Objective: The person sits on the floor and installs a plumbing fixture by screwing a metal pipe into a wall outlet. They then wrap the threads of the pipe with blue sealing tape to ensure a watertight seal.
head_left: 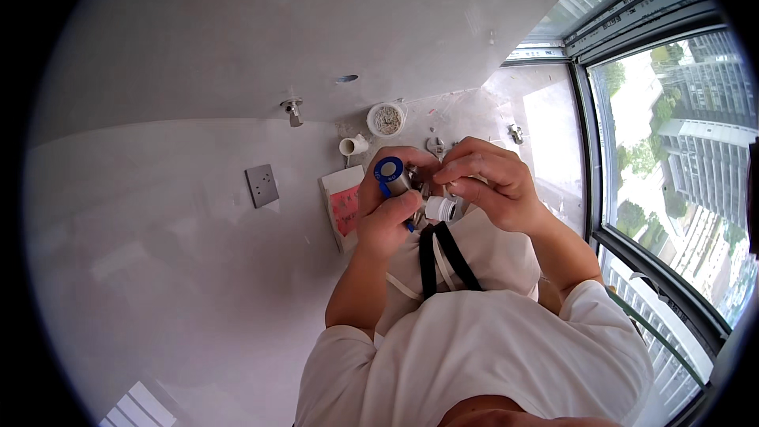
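My left hand [381, 221] is closed around a metal angle valve [401, 183] with a blue-ringed round knob, in front of my lap. The valve's threaded end [439, 208] is wrapped in white tape and points to the right. Close beside it, my right hand [500, 182] has its thumb and fingers pinched together near the valve body. What lies between those fingertips is too small to make out.
Beyond my hands are a white tub of pale bits [387, 119], a white pipe fitting [353, 145] and a box with a red label [343, 207]. On the walls are a metal valve [293, 113] and a grey socket [262, 186]. A large window [672, 134] stands at right.
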The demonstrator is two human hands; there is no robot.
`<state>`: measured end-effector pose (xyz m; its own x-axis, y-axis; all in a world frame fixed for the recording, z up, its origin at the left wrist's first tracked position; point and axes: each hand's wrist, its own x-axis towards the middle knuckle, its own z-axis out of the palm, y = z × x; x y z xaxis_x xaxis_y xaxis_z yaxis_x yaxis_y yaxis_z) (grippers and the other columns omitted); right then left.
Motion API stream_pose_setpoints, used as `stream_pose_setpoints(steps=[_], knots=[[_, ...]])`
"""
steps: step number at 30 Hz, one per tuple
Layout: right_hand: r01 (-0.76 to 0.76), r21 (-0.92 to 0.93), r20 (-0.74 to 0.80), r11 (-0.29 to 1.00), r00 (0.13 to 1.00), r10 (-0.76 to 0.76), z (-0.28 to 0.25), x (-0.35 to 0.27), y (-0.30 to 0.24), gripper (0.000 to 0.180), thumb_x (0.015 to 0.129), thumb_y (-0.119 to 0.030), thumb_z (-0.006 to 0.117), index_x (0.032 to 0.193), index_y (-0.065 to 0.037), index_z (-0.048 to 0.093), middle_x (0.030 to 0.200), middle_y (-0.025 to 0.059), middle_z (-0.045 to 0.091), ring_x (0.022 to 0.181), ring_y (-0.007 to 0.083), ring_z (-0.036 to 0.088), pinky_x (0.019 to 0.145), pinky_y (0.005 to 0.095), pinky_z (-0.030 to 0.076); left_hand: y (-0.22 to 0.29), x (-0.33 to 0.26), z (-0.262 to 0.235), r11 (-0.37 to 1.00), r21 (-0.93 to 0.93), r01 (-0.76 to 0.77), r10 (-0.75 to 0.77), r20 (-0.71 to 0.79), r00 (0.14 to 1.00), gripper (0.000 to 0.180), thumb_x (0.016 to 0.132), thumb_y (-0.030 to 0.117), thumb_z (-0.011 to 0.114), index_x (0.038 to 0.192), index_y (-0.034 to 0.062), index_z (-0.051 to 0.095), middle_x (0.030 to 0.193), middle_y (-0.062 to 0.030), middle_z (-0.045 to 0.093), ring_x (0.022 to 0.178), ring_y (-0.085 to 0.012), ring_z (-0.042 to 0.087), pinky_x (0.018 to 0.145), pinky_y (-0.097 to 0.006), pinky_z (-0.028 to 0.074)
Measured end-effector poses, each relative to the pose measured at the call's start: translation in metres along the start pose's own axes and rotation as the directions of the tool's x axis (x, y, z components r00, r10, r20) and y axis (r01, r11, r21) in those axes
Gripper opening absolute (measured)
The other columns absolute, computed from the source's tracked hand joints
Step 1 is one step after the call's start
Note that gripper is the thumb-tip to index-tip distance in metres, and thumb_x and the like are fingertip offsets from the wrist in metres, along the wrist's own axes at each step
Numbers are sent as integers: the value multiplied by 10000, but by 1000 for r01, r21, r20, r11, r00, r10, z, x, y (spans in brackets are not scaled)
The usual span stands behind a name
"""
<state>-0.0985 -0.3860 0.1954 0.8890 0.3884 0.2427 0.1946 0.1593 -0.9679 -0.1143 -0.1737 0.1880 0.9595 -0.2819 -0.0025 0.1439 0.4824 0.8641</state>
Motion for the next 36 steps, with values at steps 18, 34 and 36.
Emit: stream_pose_setpoints(steps=[18, 34, 36], knots=[[-58, -127, 294, 990, 951, 93, 53, 33, -443, 297, 837, 94, 708, 1115, -7, 678, 1217, 166, 661, 1043, 262, 673, 950, 373, 523, 360, -142, 268, 662, 645, -382, 619, -183, 764, 418, 642, 43, 668, 1054, 29, 597, 1030, -146, 576, 911, -246, 524, 781, -363, 444], [802, 260, 599, 537, 302, -742, 268, 4, -548, 390, 673, -66, 840, 1059, -97, 796, 961, 18, 687, 798, 200, 586, 729, 374, 474, 443, -365, 391, 538, 809, 237, 802, -578, 152, 416, 641, -49, 679, 1024, 43, 544, 992, -126, 502, 854, -242, 520, 721, -328, 453], [803, 321, 559, 503, 268, -785, 312, -26, -543, 334, 691, -73, 809, 1023, -94, 779, 949, 14, 690, 768, 189, 579, 726, 373, 469, 431, -405, 387, 560, 793, 238, 819, -574, -16, 415, 655, -60, 678, 1031, 46, 539, 1003, -114, 498, 865, -228, 514, 742, -322, 449]])
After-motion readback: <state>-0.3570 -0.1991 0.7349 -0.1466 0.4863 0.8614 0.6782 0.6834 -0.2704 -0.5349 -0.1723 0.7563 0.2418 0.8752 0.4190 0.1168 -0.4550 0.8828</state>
